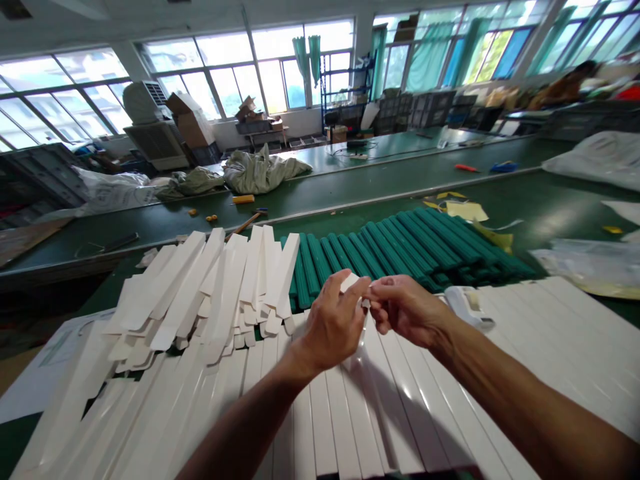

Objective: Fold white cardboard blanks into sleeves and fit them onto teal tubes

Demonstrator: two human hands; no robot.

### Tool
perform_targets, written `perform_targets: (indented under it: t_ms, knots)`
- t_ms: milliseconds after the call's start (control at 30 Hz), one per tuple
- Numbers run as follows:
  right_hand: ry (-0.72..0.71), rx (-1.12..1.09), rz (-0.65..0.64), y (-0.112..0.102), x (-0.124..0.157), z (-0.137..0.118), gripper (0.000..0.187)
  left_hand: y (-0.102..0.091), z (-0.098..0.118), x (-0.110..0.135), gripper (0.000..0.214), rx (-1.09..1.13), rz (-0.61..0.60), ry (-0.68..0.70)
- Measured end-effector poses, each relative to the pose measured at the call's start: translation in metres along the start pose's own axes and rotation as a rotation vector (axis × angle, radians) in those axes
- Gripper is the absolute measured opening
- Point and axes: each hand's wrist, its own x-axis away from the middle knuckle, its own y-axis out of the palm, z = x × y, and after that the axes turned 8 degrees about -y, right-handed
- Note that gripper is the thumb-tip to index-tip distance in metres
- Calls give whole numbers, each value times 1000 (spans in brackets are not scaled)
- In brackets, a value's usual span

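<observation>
Left hand (333, 325) and right hand (407, 310), both closed in a narrow pinch on a small white card strip (356, 283) held between them, just above rows of long white card strips (340, 413) covering the desk's (565, 207) near end; teal bars (380, 250) lined up beyond, toward the far edge.

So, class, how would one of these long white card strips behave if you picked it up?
Probably light and fairly stiff lengthwise: the white card strips lie straight, unbowed. Their glossy faces look likely to slide over each other. The narrow end tabs look easy to crease.
</observation>
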Motion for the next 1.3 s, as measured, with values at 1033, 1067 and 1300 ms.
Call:
perform_targets:
  t_ms: [1033, 1067, 1300]
  knots:
    - [-450, 1562, 236, 3, -9, 196, 38, 39, -59, 9, 38, 198, 225, -551]
    - [-380, 1558, 201, 5, -8, 195, 42, 45, -64, 12, 48, 194, 205, -579]
    - [-70, 1622, 30, 2, -18, 192, 75, 68, -93, 39, 75, 18, -41, -785]
